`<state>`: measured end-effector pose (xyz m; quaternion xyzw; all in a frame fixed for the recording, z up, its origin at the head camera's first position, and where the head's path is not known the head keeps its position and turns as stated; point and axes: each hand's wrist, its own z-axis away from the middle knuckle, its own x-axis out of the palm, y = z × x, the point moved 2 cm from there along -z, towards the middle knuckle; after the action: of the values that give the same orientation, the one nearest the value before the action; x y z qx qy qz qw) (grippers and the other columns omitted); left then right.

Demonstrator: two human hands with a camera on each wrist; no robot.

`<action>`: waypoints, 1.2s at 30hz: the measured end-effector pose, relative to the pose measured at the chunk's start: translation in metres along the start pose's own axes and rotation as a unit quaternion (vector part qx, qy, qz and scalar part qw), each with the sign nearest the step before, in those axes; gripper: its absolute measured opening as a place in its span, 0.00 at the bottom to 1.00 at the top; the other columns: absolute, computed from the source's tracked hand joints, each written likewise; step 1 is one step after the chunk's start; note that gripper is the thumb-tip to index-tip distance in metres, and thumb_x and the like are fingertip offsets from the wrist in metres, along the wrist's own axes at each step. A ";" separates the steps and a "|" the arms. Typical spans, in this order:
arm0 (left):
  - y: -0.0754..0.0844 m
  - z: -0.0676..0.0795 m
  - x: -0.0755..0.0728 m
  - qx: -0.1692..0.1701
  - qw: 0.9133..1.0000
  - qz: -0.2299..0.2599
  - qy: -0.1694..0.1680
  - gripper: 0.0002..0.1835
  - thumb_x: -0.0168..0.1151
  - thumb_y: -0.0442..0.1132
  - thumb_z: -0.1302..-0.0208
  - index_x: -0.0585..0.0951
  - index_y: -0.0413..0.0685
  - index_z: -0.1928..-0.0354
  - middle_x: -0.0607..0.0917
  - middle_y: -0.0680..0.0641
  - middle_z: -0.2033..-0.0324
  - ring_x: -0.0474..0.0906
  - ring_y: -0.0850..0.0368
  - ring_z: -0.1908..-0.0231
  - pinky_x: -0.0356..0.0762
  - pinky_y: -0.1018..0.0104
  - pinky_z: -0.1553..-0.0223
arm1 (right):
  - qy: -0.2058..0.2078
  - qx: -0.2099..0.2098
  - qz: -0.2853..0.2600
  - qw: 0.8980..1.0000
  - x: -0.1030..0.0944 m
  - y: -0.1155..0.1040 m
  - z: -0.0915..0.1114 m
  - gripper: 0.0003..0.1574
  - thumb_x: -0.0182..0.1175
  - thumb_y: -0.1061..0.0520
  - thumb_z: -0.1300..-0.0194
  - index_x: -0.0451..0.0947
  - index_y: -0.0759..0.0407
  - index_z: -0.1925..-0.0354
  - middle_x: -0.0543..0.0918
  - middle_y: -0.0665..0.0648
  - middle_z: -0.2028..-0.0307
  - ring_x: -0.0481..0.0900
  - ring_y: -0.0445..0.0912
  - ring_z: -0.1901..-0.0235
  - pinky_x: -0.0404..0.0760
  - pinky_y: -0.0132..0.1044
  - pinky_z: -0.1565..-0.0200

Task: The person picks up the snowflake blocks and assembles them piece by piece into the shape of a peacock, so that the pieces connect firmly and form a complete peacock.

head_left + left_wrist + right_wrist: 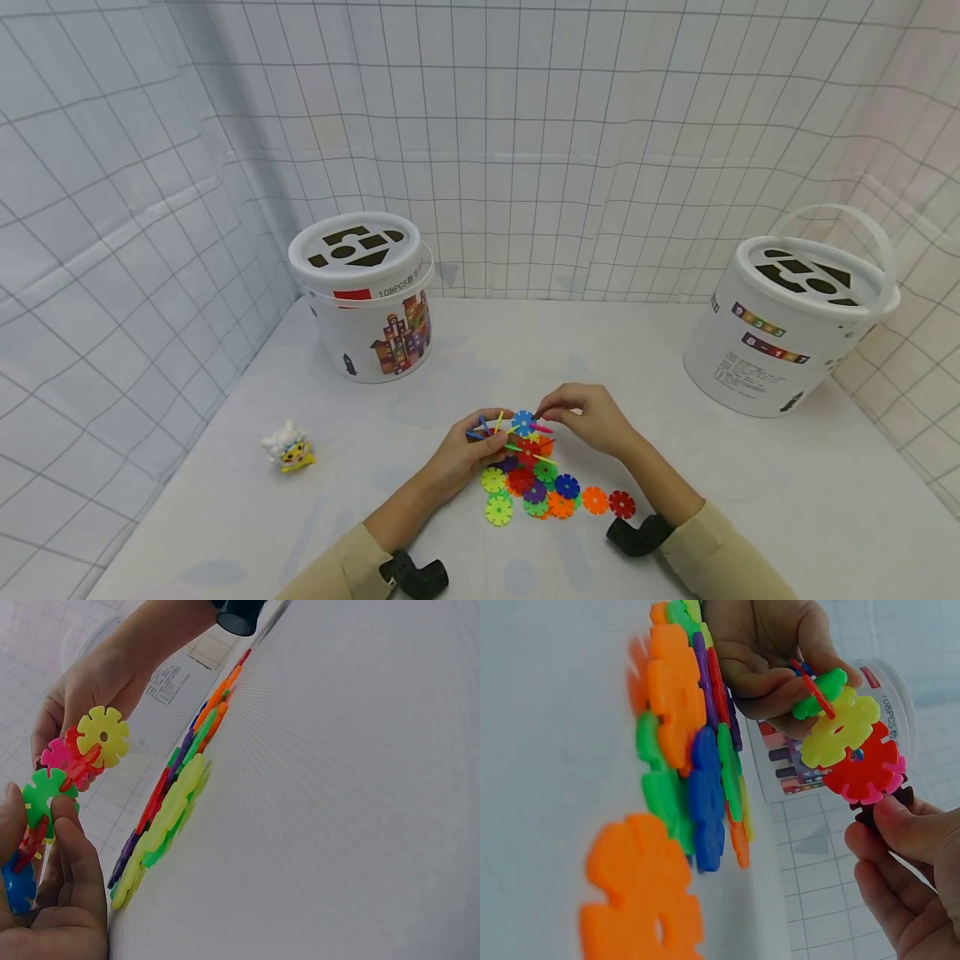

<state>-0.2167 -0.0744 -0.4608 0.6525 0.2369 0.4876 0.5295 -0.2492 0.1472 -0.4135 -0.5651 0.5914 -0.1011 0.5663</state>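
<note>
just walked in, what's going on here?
A person is handling toy discs. The left grip holds a cluster of joined notched discs above the white table. The right grip pinches a dark disc at the cluster's pink edge; can't tell whether it's slotted in. More colorful discs lie on the table below. Two lidded buckets stand farther back, one each side.

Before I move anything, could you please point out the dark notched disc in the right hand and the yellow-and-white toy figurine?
Dark notched disc (867,817), right wrist view: its exposed left part.
Yellow-and-white toy figurine (289,447), head view: its visible middle.
</note>
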 end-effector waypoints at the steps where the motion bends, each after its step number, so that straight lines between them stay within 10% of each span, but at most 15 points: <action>1: 0.000 0.000 0.000 0.000 1.000 -0.003 0.000 0.22 0.60 0.35 0.31 0.71 0.33 0.39 0.80 0.47 0.58 0.81 0.59 0.59 0.79 0.69 0.54 | 0.006 -0.009 0.015 1.000 0.001 -0.001 0.000 0.06 0.63 0.64 0.35 0.85 0.59 0.61 0.86 0.50 0.64 0.84 0.43 0.61 0.82 0.38 0.54; 16: -0.002 0.000 -0.002 0.006 0.999 -0.020 -0.032 0.28 0.63 0.38 0.33 0.68 0.25 0.39 0.81 0.49 0.60 0.80 0.60 0.59 0.79 0.67 0.53 | 0.029 -0.049 0.046 0.997 0.008 -0.001 0.001 0.07 0.65 0.68 0.39 0.86 0.59 0.65 0.86 0.48 0.67 0.84 0.41 0.64 0.83 0.37 0.56; 28: -0.002 -0.001 0.000 0.001 1.000 -0.016 -0.015 0.25 0.60 0.41 0.31 0.69 0.35 0.38 0.82 0.53 0.60 0.76 0.60 0.63 0.76 0.72 0.57 | -0.014 0.052 0.033 0.998 -0.011 0.005 0.014 0.18 0.63 0.58 0.33 0.79 0.63 0.46 0.85 0.57 0.54 0.83 0.46 0.58 0.82 0.42 0.53; 36: -0.001 -0.001 -0.003 -0.004 1.000 -0.016 0.000 0.25 0.59 0.41 0.29 0.68 0.34 0.37 0.79 0.52 0.57 0.72 0.58 0.61 0.74 0.72 0.56 | -0.110 0.114 0.026 0.987 -0.025 0.015 0.032 0.12 0.66 0.57 0.36 0.83 0.61 0.56 0.83 0.48 0.66 0.79 0.44 0.66 0.80 0.34 0.60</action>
<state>-0.2188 -0.0757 -0.4634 0.6464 0.2450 0.4797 0.5403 -0.2396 0.1882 -0.4219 -0.4890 0.5248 -0.0900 0.6909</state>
